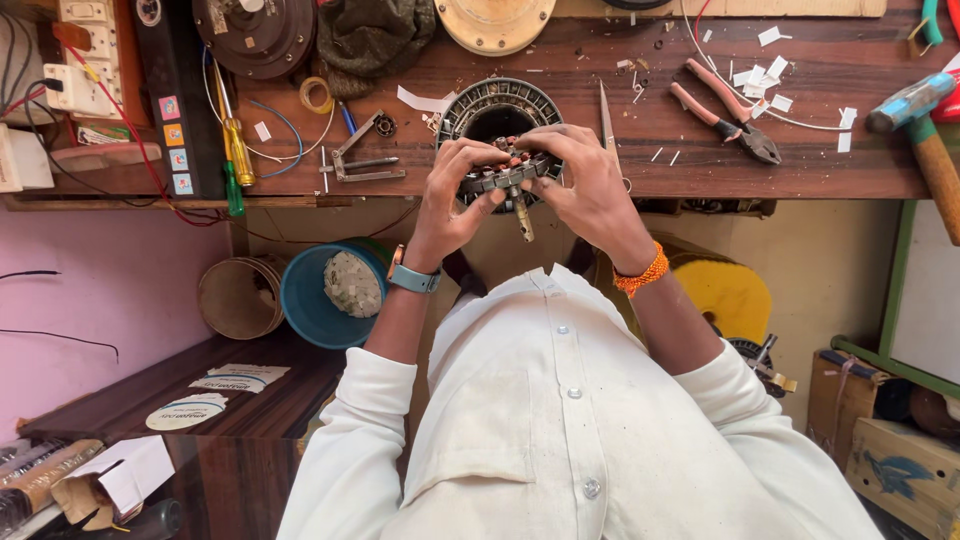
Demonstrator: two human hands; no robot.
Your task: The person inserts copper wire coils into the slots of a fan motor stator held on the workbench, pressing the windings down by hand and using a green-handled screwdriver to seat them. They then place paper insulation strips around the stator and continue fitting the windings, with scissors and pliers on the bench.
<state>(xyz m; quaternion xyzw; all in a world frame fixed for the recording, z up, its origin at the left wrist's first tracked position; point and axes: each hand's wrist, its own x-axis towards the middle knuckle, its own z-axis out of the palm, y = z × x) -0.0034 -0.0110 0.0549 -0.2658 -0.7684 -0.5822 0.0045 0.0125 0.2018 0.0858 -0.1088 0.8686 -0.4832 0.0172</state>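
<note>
Both hands up at the bench edge now, working on a round metal motor core [505, 178] with a short shaft poking down out of its middle. The left hand [455, 195] has its fingers curled over the top rim, thumb pressed under the near side; the right hand [590, 185] mirrors it, fingers bent and pinching the rim from the other side, fingertips nearly meeting over the centre. The core is held just off the wooden bench [700, 170], right in front of a bigger slotted metal ring [497, 103] lying flat there.

By the look of it, stacked steel and copper windings, so heavy for its size and rigid; the rim is the safe place to grip. The thin wire coils look easy to nick, and the slot edges may be sharp. The shaft could serve as a handle, though it looks smooth, maybe greasy.

Pink-handled pliers [725, 110] lie to the right, a yellow screwdriver [235, 145] to the left, a hammer [925, 140] at the far right
</note>
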